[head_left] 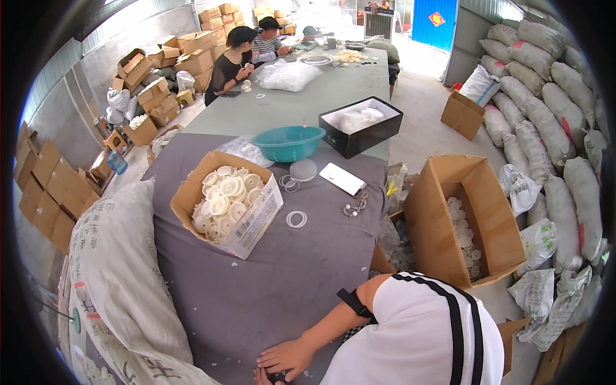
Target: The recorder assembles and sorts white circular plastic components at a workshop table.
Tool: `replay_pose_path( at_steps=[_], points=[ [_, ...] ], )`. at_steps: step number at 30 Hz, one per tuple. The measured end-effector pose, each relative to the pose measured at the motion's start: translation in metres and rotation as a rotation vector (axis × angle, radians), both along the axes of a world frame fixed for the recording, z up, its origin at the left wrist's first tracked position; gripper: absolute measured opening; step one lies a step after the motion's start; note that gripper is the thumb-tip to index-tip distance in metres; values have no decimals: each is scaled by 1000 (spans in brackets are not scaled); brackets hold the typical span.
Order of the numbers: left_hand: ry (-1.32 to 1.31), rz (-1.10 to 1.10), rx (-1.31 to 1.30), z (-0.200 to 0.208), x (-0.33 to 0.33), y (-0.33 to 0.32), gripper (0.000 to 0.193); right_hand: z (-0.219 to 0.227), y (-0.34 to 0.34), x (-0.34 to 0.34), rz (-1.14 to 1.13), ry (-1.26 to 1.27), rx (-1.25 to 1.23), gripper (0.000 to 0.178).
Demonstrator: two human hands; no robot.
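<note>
My right hand (285,358) lies palm down on the grey cloth near the lower edge, its fingers stretched to the left. Its arm comes from a white sleeve with black stripes, with a black band above the elbow. Only a few fingertips of my left hand (260,376) show at the lower edge, just below the right fingers. Between the two hands is something dark (277,376), mostly covered, whose kind I cannot make out. Farther up the table stands an open carton (256,215) full of round white plastic discs (228,192). Beside it lie thin white rings (296,219).
A teal basin (289,144), a black box (359,138), a white phone (343,178) and a beaded bracelet (355,206) occupy the table. A bulging sack (122,269) borders its left. At right stands a tall carton (443,224) with clear discs. Other people (234,64) sit at the far end.
</note>
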State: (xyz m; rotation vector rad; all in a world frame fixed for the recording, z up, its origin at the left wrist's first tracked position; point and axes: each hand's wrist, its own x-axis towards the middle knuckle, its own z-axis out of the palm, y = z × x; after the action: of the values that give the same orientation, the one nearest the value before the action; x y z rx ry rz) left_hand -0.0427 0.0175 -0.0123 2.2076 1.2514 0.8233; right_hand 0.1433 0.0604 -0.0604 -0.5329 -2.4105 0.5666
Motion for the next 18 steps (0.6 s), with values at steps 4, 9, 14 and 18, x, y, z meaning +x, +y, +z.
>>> replay_pose_path(
  at_steps=[4,9,14,18],
  points=[
    [13,75,53,7,2,15,66,13,-14,14,-185,56,-287,58],
    [64,-57,-31,-24,21,12,65,7,-8,44,-524,168,-416,52],
    [113,-105,-52,6,63,-20,70,16,-16,68,-707,269,-464,47],
    [206,43,173,-2,81,-10,53,13,-23,72,-698,269,-386,44]
  ],
)
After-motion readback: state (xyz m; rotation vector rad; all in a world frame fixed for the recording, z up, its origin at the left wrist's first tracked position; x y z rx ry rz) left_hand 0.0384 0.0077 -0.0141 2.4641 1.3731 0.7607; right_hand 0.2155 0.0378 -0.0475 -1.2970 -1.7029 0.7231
